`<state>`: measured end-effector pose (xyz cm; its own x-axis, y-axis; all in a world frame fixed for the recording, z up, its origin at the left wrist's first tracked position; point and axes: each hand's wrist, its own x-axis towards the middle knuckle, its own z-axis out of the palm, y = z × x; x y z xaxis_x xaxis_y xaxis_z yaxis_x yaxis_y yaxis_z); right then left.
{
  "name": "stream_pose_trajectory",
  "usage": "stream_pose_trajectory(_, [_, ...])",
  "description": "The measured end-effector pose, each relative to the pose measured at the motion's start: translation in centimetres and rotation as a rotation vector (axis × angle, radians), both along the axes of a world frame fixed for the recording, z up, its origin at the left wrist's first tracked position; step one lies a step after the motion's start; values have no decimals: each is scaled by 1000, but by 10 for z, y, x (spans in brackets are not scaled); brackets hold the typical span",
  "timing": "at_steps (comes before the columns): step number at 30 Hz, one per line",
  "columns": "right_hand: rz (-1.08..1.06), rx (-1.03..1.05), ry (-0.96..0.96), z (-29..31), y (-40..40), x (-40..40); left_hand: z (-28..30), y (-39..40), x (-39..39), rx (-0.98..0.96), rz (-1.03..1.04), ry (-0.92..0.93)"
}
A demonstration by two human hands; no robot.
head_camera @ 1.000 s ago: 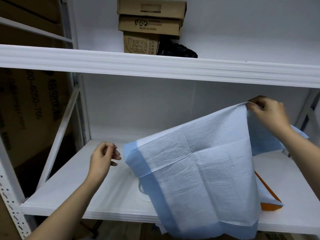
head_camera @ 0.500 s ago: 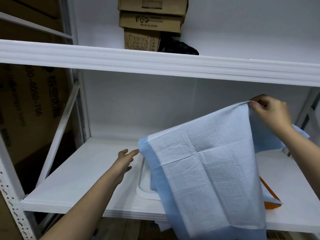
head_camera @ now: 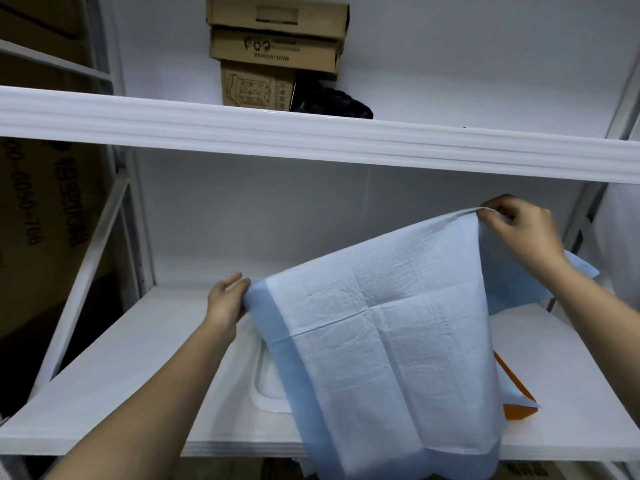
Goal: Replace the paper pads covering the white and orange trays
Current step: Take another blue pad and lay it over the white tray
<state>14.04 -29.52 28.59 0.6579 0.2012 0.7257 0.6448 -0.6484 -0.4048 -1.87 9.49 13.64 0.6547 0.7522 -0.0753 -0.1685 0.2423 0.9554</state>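
A large blue-edged white paper pad (head_camera: 384, 344) hangs in the air over the lower shelf. My right hand (head_camera: 519, 230) pinches its upper corner, raised high at the right. My left hand (head_camera: 227, 303) takes hold of the pad's left corner. Below the pad, the white tray (head_camera: 265, 386) shows only its left rim on the shelf. A small corner of the orange tray (head_camera: 517, 400) shows at the pad's right, with another pale blue pad (head_camera: 502, 289) lying over it.
The white lower shelf (head_camera: 121, 375) carries the trays, and its front edge runs below the hanging pad. The upper shelf beam (head_camera: 311, 140) crosses just above my hands. Cardboard boxes (head_camera: 277, 50) and a black bag (head_camera: 329, 102) stand on the upper shelf. A diagonal brace (head_camera: 90, 271) is at left.
My left hand has reached right from beside the pad and caught its left corner. The pad swung right, uncovering the white tray's rim. My right hand keeps its corner raised.
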Motion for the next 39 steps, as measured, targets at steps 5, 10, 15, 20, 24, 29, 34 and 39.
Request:
stream_pose_trajectory(5, [-7, -34, -17, 6, -1, -3, 46, 14, -17, 189, 114, -77])
stream_pose_trajectory(10, [16, -114, -33, 18, -3, -8, 81, 24, -45, 385, -126, -56])
stream_pose_trajectory(15, [82, -196, -21, 33, -4, -21, 101, 28, -65, 688, -36, 59])
stream_pose_trajectory(20, [187, -289, -2, 50, -5, -42, 127, 46, -85, 815, -36, 127])
stream_pose_trajectory(24, [260, -363, 14, 61, -8, -61, 149, 54, -111, 885, -50, 148])
stream_pose_trajectory(29, [335, -388, 29, 65, -18, -80, 169, 53, -146, 945, -88, 209])
stream_pose_trajectory(34, [365, -393, 46, 60, -15, -83, 172, 62, -156, 962, -113, 249])
stream_pose_trajectory(39, [307, -347, 9, 41, 0, -72, 154, 72, -144, 851, -41, 108])
